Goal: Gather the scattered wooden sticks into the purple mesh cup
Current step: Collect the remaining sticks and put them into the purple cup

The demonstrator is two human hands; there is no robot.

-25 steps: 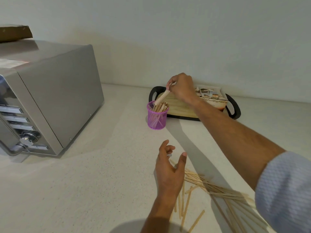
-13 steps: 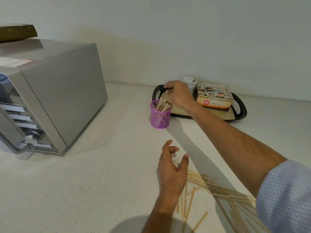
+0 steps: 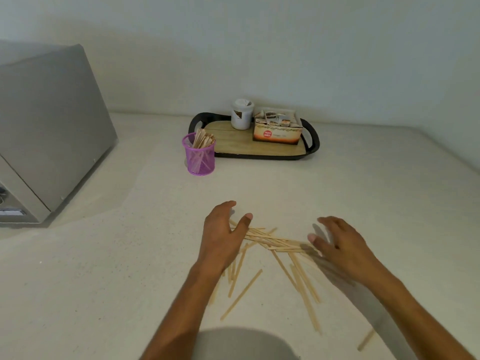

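Observation:
The purple mesh cup (image 3: 199,156) stands upright on the white counter, left of a tray, with several wooden sticks (image 3: 203,138) poking out of its top. Many more wooden sticks (image 3: 272,241) lie scattered on the counter near me. My left hand (image 3: 224,233) hovers over the left end of that pile, fingers spread and relaxed, holding nothing. My right hand (image 3: 337,245) is at the right end of the pile, fingers straight and low over the sticks, also holding nothing. Some sticks are hidden under both hands.
A black-rimmed wooden tray (image 3: 310,149) sits behind the cup, carrying a white lidded tub (image 3: 242,114) and a box of sachets (image 3: 278,129). A steel oven (image 3: 49,131) fills the left side. The wall runs along the back.
My right hand let go of its sticks in the cup and came back down to the pile's right end. My left hand stayed by the pile. The view shifted right.

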